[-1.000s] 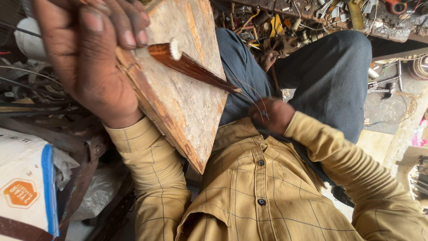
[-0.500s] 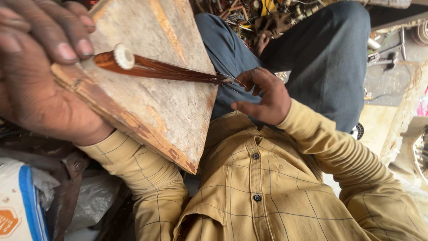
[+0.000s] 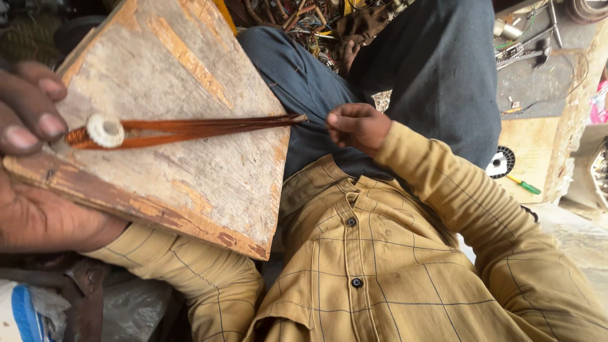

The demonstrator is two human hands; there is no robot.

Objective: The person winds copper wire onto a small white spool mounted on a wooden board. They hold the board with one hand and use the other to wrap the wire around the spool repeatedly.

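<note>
My left hand (image 3: 31, 171) grips the left edge of a worn wooden board (image 3: 190, 177), thumb under it and fingertips on top. A white peg (image 3: 105, 130) stands on the board, and a long loop of copper-coloured wire (image 3: 202, 126) runs from it to the right, reaching the board's edge. My right hand (image 3: 356, 126) is closed just past the wire's tip, over my lap; whether it pinches a strand I cannot tell. I wear a yellow checked shirt (image 3: 380, 253) and blue jeans (image 3: 437, 82).
Tangled wires and scrap parts (image 3: 316, 19) lie beyond my knees. A green-handled screwdriver (image 3: 523, 185) rests on a wooden block (image 3: 525, 158) at the right. A white and blue package (image 3: 19, 313) sits at the lower left.
The board has swung so the wire loop now lies level instead of slanting down. The peg has slid down and left in view. My right hand has risen slightly, staying by the wire's tip.
</note>
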